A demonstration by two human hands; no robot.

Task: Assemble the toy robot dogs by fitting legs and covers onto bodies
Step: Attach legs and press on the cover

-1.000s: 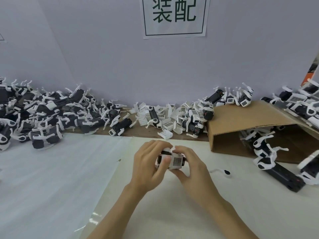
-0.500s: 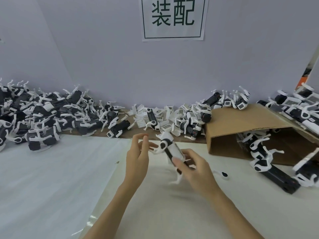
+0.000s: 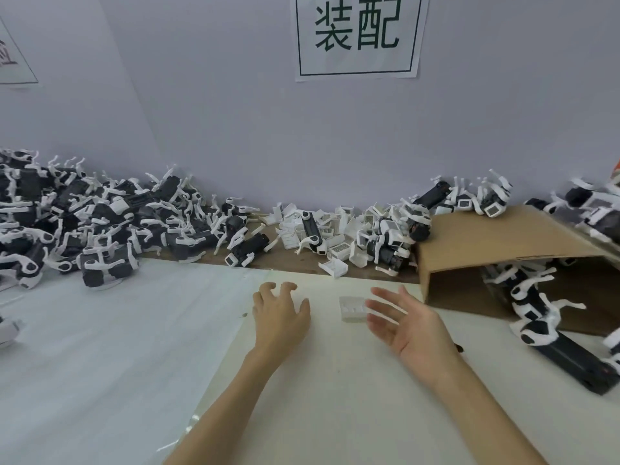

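Both my hands hover empty over the white table sheet. My left hand (image 3: 280,317) is palm down with fingers loosely spread. My right hand (image 3: 407,325) is palm up, fingers straight and blurred by motion. A small white cover piece (image 3: 352,308) lies on the sheet just left of my right fingertips. Loose white covers (image 3: 330,234) lie in a heap at the back, by the wall. A large pile of black-and-white robot dogs (image 3: 84,229) fills the back left.
A tipped cardboard box (image 3: 503,243) lies at the right with several robot dogs (image 3: 533,307) spilling from its mouth and more dogs (image 3: 469,203) behind it. A long black body (image 3: 577,364) lies near my right forearm. A paper sign (image 3: 357,36) hangs on the wall.
The robot dog I was holding is out of my hands and no longer in view between them. Both hands have opened and moved apart; the right hand now faces palm up.
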